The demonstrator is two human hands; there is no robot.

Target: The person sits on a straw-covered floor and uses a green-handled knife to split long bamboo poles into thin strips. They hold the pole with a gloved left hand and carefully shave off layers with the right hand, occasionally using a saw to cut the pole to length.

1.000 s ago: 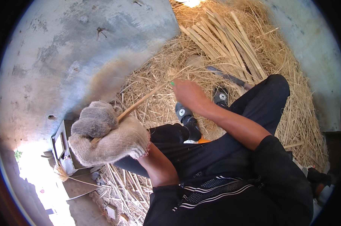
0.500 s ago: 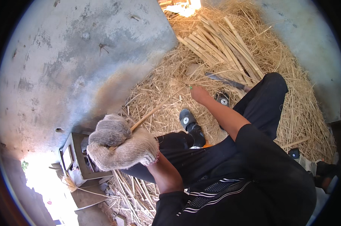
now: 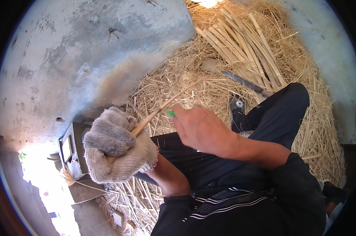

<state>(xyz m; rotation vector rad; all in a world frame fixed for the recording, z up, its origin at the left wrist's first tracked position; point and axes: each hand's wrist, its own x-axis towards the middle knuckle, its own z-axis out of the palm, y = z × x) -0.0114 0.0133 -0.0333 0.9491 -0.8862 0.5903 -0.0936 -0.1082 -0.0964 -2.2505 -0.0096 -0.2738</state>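
My left hand (image 3: 117, 147), in a grey knitted work glove, is closed around a thin pale bamboo strip (image 3: 162, 107) that slants up and to the right over the straw. My bare right hand (image 3: 201, 129) is just right of the glove, fingers curled around a small tool with a green tip (image 3: 171, 114) that sits next to the strip. Whether the tool touches the strip I cannot tell. My dark-trousered legs (image 3: 280, 106) stretch out to the right.
A heap of straw shavings (image 3: 209, 74) covers the ground ahead, with a bundle of split bamboo slats (image 3: 245, 43) at the top. A long knife (image 3: 245, 82) lies on the straw by a black shoe (image 3: 237, 112). Grey concrete floor (image 3: 67, 51) lies left; a small metal box (image 3: 69, 151) stands beside the glove.
My right hand has drawn back from out over the straw to beside the gloved left hand. The gloved hand with the strip sits slightly more to the right in the picture.
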